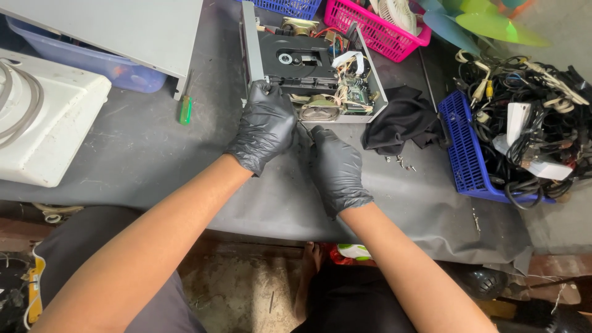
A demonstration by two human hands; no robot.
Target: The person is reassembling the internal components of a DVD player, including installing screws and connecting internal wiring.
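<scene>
While its lid is off and its insides lie bare, an opened disc player (314, 65) sits at the far middle of a grey tabletop (154, 154), its black disc tray, a small green circuit board, pale ribbon cables and an oval speaker all on show. The left hand (264, 126), in a black glove, is closed over the player's near left corner, fingers curled on the metal frame. The right hand (336, 169), gloved the same, rests on the tabletop just in front of the chassis with its fingertips at the near edge; what they pinch, if anything, cannot be told from this view. To work well here, a firm brace with the left hand should keep the frame from sliding, while the right should likely stay clear of the thin wires beside the speaker. Loose screws (401, 162) lie near a crumpled black cloth (401, 120) to the right and could easily roll off. A green-handled screwdriver (185, 108) lies well apart on the left, below a grey metal cover (123, 31). A blue basket of tangled cables (459, 148) and a pink basket (376, 28) stand further out.
</scene>
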